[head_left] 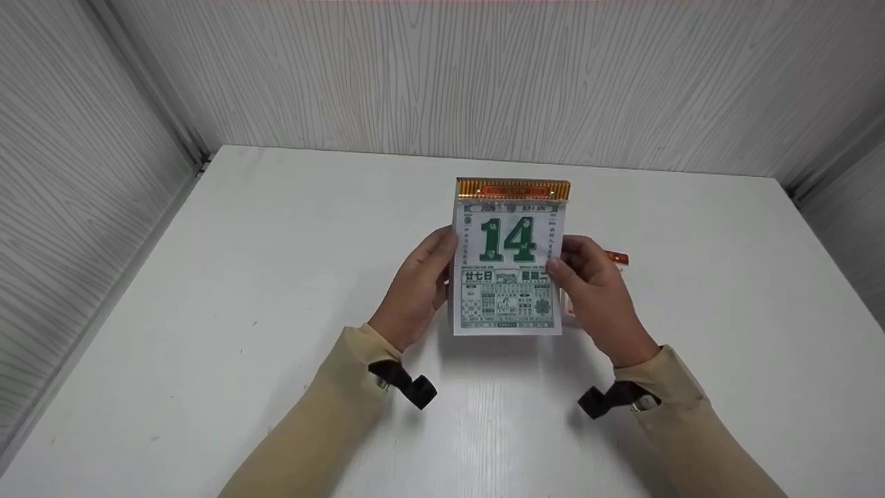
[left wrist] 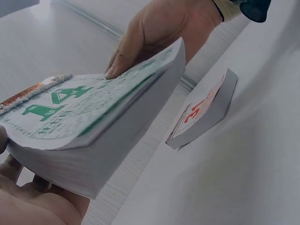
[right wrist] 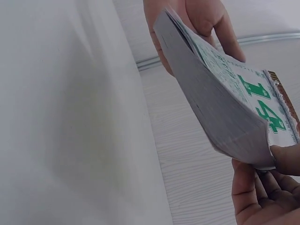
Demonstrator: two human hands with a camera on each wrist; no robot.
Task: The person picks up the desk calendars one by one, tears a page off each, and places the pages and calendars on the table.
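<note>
1. I am looking at a thick tear-off calendar pad [head_left: 509,266] that is being held up above the white table [head_left: 242,311], near the middle of the head view.
2. The top page is showing a big green "14" [head_left: 508,239], with small green print below it.
3. A gold and red strip [head_left: 513,188] is running along the top edge of the pad.
4. The left hand [head_left: 417,290] is gripping the left edge of the pad, with the thumb lying on the front page and the fingers curling behind it.
5. The right hand [head_left: 596,294] is gripping the right edge the same way, with its thumb pressing on the page beside the "14".
6. In the left wrist view, the pad is filling the left half of the frame, and its many grey page edges are showing.
7. A second calendar pad [left wrist: 204,112] with red print is lying flat on the table, right of the middle in that view.
8. In the head view, that second pad is peeking out from behind the right hand.
9. Grey wood-grain walls [head_left: 442,76] are standing around the table at the top and sides of the frame.
10. Tan sleeves [head_left: 325,415] are covering both arms.
</note>
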